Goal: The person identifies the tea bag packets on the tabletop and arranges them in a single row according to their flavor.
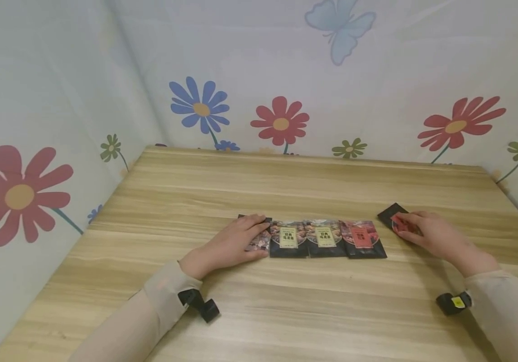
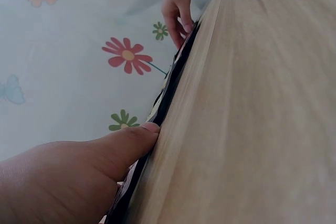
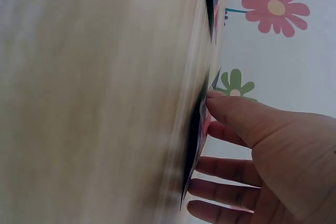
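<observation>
Under my left hand [image 1: 232, 244] lies a dark packet with a pinkish print [image 1: 260, 243], mostly covered by the fingers. In the left wrist view, the left thumb [image 2: 139, 135] presses along the near edge of the row. Beside it lie two black packets with yellow labels [image 1: 288, 238] [image 1: 327, 237], then a black packet with a red label [image 1: 362, 237]. Right of this row, my right hand [image 1: 440, 239] touches another black, red-labelled packet [image 1: 392, 213], turned at an angle. In the right wrist view, its extended fingers and thumb lie on that packet's upper face [image 3: 202, 124].
The packets lie on a wood-grain table [image 1: 313, 311]. Behind and to the left hangs a pale cloth [image 1: 241, 45] printed with flowers and a butterfly. Black wrist cameras [image 1: 202, 304] sit at both sleeves, low over the tabletop.
</observation>
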### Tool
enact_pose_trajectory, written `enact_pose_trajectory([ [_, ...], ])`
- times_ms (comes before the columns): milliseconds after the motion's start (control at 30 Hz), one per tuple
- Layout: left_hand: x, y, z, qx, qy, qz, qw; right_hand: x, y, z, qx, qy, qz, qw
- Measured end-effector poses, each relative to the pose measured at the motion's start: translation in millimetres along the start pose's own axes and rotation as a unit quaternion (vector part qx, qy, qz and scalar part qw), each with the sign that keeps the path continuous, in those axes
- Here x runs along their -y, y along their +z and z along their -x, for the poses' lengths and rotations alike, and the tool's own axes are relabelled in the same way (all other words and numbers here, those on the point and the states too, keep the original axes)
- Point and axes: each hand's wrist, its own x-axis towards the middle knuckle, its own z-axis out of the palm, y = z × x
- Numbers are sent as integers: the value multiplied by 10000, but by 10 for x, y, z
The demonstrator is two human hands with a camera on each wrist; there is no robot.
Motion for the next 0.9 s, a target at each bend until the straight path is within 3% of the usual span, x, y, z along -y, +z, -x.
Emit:
enact_pose_trajectory([
  [900,14,22,-17,0,-9,-22,10000,226,-28,72,139,346,311,9988],
])
